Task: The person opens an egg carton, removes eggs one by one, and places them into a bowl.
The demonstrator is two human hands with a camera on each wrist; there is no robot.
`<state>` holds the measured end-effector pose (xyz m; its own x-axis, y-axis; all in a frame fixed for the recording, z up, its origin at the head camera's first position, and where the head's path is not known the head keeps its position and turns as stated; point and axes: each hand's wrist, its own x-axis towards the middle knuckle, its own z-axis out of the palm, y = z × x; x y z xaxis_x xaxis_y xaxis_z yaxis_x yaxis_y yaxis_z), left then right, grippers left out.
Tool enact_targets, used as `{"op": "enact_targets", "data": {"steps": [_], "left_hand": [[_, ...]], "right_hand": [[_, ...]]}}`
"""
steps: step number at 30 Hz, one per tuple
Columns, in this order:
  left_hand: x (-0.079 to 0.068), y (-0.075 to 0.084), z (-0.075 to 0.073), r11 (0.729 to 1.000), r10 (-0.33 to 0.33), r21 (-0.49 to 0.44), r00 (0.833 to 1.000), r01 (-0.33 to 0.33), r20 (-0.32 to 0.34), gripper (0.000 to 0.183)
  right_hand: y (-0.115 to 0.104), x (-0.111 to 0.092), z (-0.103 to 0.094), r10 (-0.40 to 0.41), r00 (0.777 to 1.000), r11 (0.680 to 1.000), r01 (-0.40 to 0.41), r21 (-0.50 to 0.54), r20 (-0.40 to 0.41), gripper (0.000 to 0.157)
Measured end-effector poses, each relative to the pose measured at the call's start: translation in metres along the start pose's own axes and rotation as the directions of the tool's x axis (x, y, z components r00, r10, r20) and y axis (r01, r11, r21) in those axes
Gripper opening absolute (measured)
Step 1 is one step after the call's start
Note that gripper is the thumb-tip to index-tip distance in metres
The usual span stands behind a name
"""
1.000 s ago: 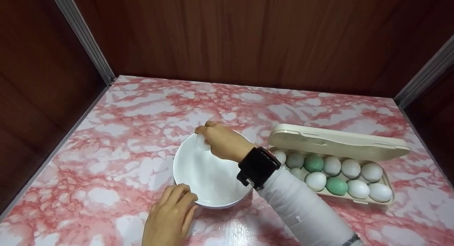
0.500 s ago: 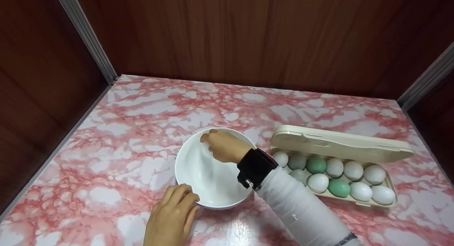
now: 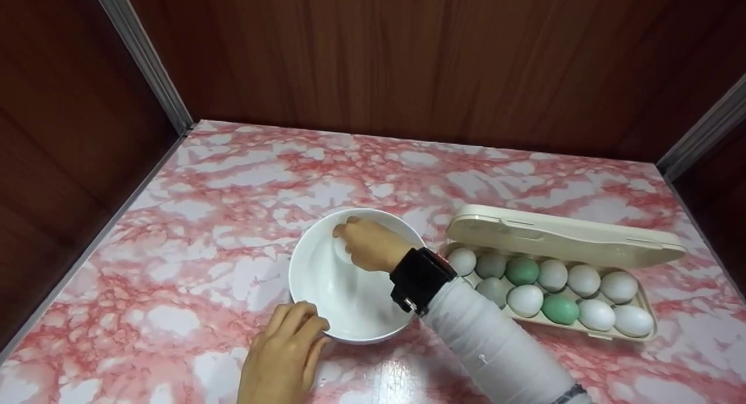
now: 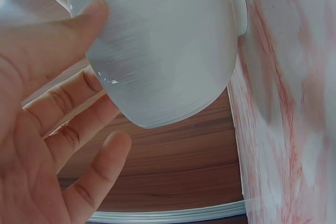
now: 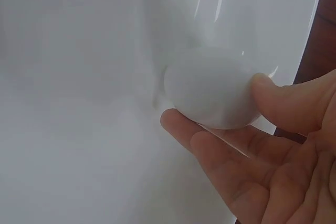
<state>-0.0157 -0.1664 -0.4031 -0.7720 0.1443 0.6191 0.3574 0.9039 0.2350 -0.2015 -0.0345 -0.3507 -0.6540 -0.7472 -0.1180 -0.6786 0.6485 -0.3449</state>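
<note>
In the head view, a white bowl (image 3: 326,287) stands on the table. My left hand (image 3: 284,348) holds its near-left rim. The left wrist view shows the thumb (image 4: 92,17) against the bowl's outer wall, while the tips of two fingers pass out of sight behind its edge. Down inside the bowl, by its far-left wall, my right hand (image 3: 373,243) grips a white egg (image 5: 210,87) between thumb and fingertips. From the head view the egg is mostly hidden by the hand. Whether it touches the bowl, I cannot tell.
Right of the bowl lies a cream egg carton (image 3: 650,328), its lid (image 3: 559,232) raised at the back. Several white, greyish and green eggs (image 3: 560,309) sit in its two rows. Brown wood-grain panels (image 3: 408,60) wall in the marbled red-and-white table (image 3: 175,246).
My right hand has gone from the bowl's far-left rim down into the bowl with the egg. The left hand has stayed at the rim. The view has shifted slightly.
</note>
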Motion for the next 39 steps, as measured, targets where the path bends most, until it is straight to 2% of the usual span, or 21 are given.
{"op": "enact_targets", "data": {"steps": [4, 10, 14, 20, 28, 39], "left_hand": [[0.001, 0.001, -0.001, 1.0, -0.01, 0.006, 1.0, 0.01, 0.0, 0.022], [0.0, 0.001, -0.001, 1.0, -0.008, 0.011, 1.0, 0.008, -0.004, 0.023], [0.0, 0.001, -0.002, 1.0, -0.011, 0.013, 1.0, 0.011, 0.002, 0.023], [0.001, 0.002, -0.003, 1.0, -0.026, 0.015, 0.999, 0.025, 0.027, 0.021], [0.001, 0.002, -0.002, 1.0, -0.02, 0.016, 0.999, 0.019, 0.039, 0.019], [0.001, 0.001, -0.002, 1.0, -0.016, 0.017, 0.998, 0.015, 0.061, 0.019]], "right_hand": [[0.0, 0.0, 0.003, -0.013, 1.0, 1.0, 0.013, -0.007, -0.013, 0.026], [-0.002, 0.0, 0.005, 0.01, 1.0, 1.0, -0.011, -0.015, -0.024, 0.024], [-0.005, 0.0, 0.007, 0.03, 0.999, 0.999, -0.03, -0.016, -0.039, 0.027], [-0.01, 0.002, 0.014, 0.059, 0.997, 0.996, -0.062, -0.071, -0.043, 0.039], [-0.007, 0.002, 0.019, 0.033, 0.996, 0.996, -0.039, -0.079, -0.078, 0.03], [-0.008, -0.001, 0.016, 0.062, 0.996, 0.993, -0.068, -0.1, -0.069, 0.034]]}}
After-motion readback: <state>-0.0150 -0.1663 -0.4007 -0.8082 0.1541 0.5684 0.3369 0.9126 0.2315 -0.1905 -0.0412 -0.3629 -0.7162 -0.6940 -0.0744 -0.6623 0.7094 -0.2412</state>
